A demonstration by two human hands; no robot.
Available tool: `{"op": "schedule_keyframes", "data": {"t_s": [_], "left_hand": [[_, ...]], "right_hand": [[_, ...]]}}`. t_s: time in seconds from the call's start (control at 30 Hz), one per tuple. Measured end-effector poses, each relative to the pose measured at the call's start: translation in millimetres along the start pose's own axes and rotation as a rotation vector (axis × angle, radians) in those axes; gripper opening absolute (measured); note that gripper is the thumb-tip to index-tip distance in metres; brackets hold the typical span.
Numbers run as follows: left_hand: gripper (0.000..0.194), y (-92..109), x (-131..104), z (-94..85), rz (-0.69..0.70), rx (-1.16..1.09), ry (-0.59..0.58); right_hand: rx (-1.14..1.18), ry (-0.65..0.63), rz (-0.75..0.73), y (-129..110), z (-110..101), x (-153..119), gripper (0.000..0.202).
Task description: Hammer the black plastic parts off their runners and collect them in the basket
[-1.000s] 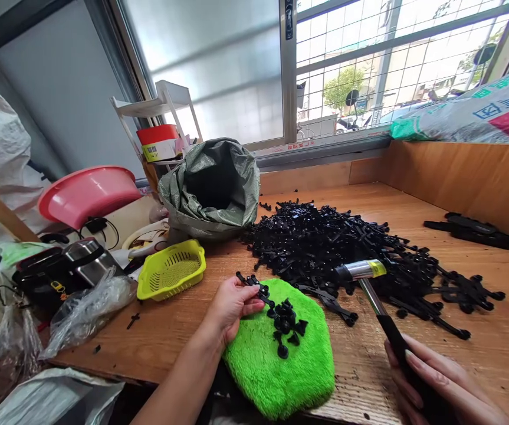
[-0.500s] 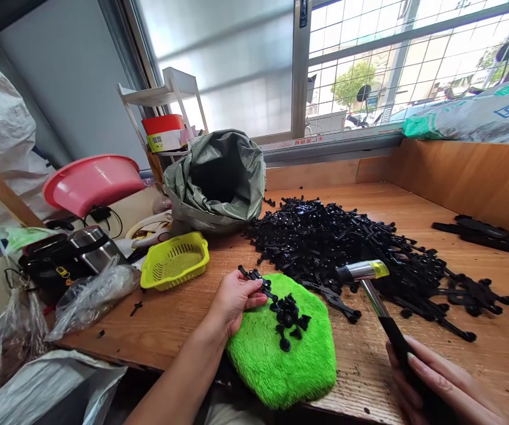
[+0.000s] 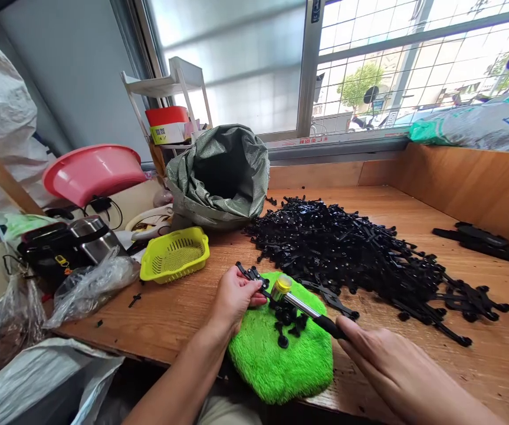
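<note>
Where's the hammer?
In the head view, the hammer is in the right hand, its head over the green cloth, just right of the left hand's fingers.

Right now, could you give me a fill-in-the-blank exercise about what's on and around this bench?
The hammer is in the person's ____ hand. The left hand holds a small piece coloured ____. The fuzzy cloth is coloured ____. The large round basin is coloured ____.
Missing words: right; black; green; pink.
</note>
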State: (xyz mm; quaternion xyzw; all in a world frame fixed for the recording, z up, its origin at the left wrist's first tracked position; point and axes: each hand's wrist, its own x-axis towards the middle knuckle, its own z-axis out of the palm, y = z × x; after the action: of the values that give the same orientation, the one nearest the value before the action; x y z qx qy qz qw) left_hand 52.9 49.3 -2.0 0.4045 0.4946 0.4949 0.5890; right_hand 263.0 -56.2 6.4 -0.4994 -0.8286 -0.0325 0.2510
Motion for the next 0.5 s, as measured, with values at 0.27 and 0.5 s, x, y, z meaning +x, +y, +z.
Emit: {"op": "schedule_keyframes", "data": {"t_s": [0.27,0.5], "left_hand": [[0.026,-2.7,3.0,-1.3,0.003,0.034,-0.001],[0.025,-7.1,5.6,4.0,-0.028,0.017,-0.03]], "right_hand": [[-0.132,-0.02,-0.052,-5.8,0.4,10.4,0.043],[-0.097,0.056,-0.049,5.4,10.7,-3.0,0.045]]}}
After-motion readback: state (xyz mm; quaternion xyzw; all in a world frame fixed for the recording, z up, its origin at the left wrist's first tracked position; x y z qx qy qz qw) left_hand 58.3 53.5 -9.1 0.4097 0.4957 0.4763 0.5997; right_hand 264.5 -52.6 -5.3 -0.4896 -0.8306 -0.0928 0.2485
